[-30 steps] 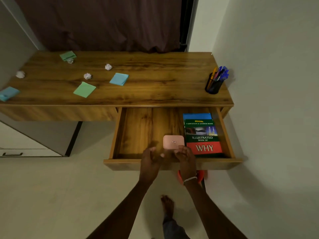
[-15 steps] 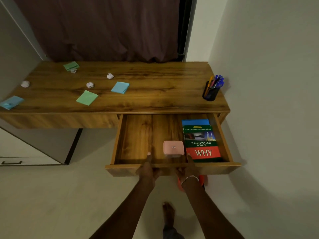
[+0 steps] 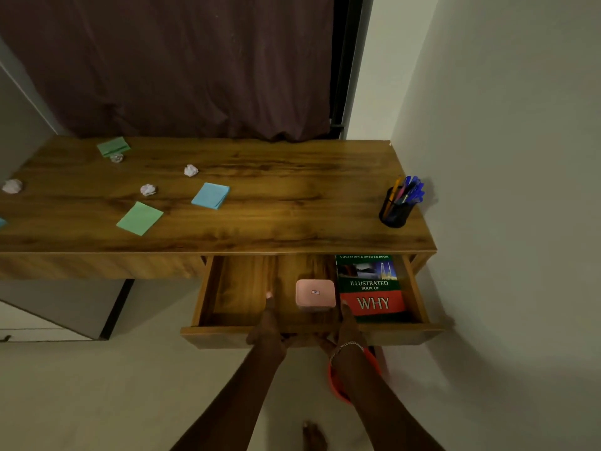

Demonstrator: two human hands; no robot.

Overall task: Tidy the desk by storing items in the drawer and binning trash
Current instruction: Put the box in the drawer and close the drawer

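The wooden drawer (image 3: 224, 332) under the desk (image 3: 292, 216) stands partly open. Inside lie a small pink box (image 3: 315, 292) and a green and red book (image 3: 370, 288) at the right. My left hand (image 3: 267, 332) grips the drawer's front edge, thumb inside and fingers under it. My right hand (image 3: 346, 330), with a bracelet at the wrist, grips the same edge just right of the box. On the desk lie a green sticky pad (image 3: 140, 218), a blue pad (image 3: 210, 195), another green pad (image 3: 113, 146) and several crumpled paper balls (image 3: 191, 170).
A black pen holder (image 3: 398, 208) full of pens stands at the desk's right end, near the wall. An orange bin (image 3: 338, 384) sits on the floor below the drawer, partly hidden by my right arm. A grey cabinet (image 3: 48, 304) stands at the left.
Both hands left the pink box in the drawer and took hold of the drawer's front edge. The drawer has slid partway in, covering the top of the book.
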